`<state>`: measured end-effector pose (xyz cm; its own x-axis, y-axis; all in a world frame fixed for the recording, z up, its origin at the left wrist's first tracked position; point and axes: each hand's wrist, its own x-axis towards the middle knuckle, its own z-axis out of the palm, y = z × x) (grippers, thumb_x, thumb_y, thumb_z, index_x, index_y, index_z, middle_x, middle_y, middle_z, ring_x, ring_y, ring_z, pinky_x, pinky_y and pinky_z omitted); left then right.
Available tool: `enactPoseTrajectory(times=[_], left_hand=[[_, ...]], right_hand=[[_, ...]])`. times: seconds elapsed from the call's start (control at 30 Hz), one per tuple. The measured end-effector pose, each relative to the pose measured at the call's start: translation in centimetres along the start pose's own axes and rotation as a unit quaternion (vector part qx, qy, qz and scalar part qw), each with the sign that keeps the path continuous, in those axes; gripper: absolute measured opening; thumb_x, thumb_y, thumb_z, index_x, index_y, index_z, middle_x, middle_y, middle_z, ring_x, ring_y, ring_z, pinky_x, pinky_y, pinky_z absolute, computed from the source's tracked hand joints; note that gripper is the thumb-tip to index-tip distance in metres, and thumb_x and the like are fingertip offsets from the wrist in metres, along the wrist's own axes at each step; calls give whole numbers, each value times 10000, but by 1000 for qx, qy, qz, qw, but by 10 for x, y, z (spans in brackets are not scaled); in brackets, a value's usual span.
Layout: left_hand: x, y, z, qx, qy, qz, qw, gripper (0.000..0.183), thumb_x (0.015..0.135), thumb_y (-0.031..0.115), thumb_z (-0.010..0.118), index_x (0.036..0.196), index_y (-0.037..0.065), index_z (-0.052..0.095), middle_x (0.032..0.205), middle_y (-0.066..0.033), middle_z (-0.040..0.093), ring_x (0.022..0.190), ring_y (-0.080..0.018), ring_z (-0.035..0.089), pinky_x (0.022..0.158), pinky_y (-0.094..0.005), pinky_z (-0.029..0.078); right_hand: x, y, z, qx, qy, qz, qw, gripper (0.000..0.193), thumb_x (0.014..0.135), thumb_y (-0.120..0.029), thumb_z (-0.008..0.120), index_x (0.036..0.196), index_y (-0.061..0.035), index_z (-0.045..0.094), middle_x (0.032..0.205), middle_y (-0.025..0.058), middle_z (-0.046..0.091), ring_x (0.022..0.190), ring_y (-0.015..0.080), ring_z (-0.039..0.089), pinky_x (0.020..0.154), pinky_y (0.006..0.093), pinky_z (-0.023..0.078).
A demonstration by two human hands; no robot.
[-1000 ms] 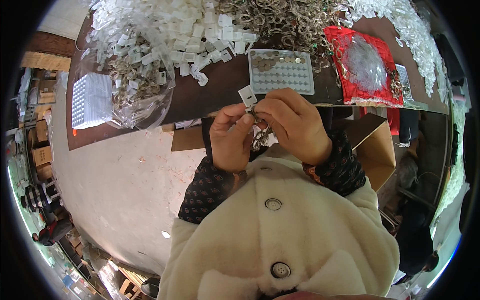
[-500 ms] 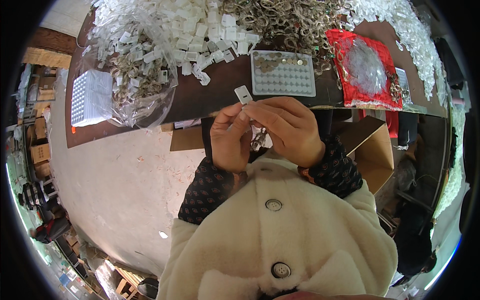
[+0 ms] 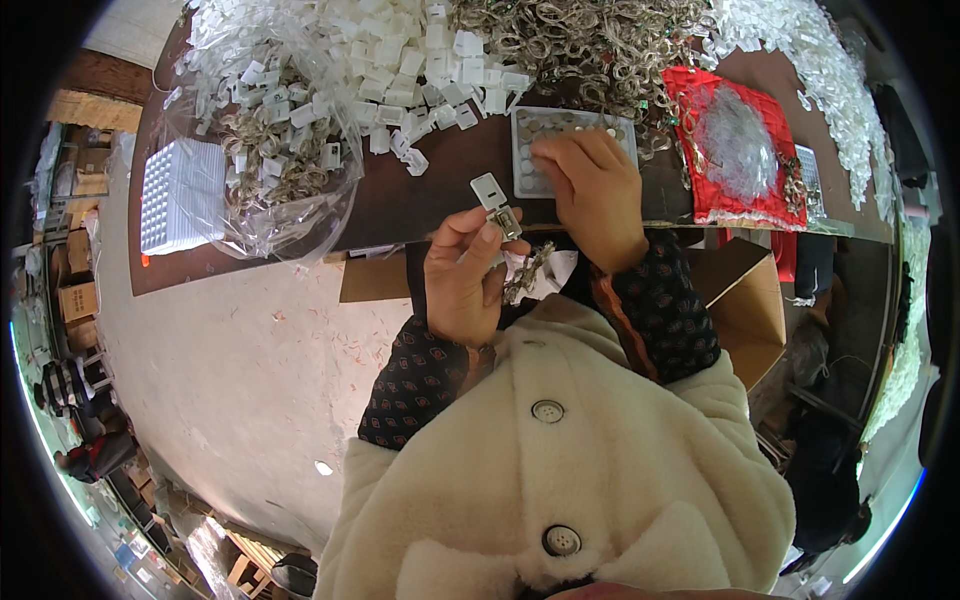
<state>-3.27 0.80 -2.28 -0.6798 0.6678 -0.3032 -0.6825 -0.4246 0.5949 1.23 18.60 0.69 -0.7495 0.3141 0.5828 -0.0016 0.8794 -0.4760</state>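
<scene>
My left hand (image 3: 465,275) grips a small white plastic case (image 3: 489,192) between thumb and fingers, just off the table's near edge. Its lid is swung up, and metal parts show in its lower half. A bundle of clear-brown cord (image 3: 530,275) hangs below it, beside my fingers. My right hand (image 3: 603,200) reaches over a white compartment tray (image 3: 522,180) of round coin cells. Its thumb and fingertips are drawn together at the cells; whatever lies between them is too small to make out.
White cases (image 3: 400,85) and coiled cords (image 3: 590,50) are heaped at the back. At left are a clear plastic bag (image 3: 320,215) of cased cords and stacked white trays (image 3: 180,200). A red cloth (image 3: 690,120) holds clear film pieces at right. Below stands an open cardboard box (image 3: 755,300).
My right hand has left the case and moved up and right onto the tray. The case in my left hand now shows its metal inside, with the cord more visible.
</scene>
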Motion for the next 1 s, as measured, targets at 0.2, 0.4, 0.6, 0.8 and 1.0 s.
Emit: enactPoseTrajectory(times=[0.2,0.4,0.6,0.8,1.0], left_hand=[[-5,-1,2,-26,-30,-1,999,142,979,84,625,1120,87,606,1090,-104,699,827,-150,708,419,-175,347],[-14,1,2,-32,-34,-25,999,142,967,78,642,1107,84,618,978,-87,703,768,-155,706,424,-174,365],[-19,-1,4,-71,-24,-35,997,148,971,95,636,1118,77,621,1015,-81,695,792,-138,686,439,-166,372],[-24,-1,5,-34,-79,-73,994,183,963,145,656,1129,72,629,1051,-74,688,795,-122,672,456,-155,376],[-26,-4,4,-77,-103,-131,983,217,960,158,656,1157,73,625,1054,-64,685,814,-108,667,444,-160,349]], right_hand=[[-16,-36,-20,169,-27,31,985,189,788,60,723,948,-38,704,834,93,689,755,251,672,650,333,531],[-20,-40,-36,207,-94,44,973,240,778,97,720,984,-27,716,911,119,698,773,243,684,662,324,542],[-29,-50,-46,146,-85,-68,983,286,784,7,748,1065,-24,705,1000,115,675,839,296,663,738,389,534],[-31,-51,-46,391,-88,238,885,267,894,-78,721,1139,17,674,971,87,693,822,175,662,748,300,528],[-33,-43,-43,561,-120,347,742,136,928,-25,680,1049,33,667,936,55,688,810,104,635,725,243,519]])
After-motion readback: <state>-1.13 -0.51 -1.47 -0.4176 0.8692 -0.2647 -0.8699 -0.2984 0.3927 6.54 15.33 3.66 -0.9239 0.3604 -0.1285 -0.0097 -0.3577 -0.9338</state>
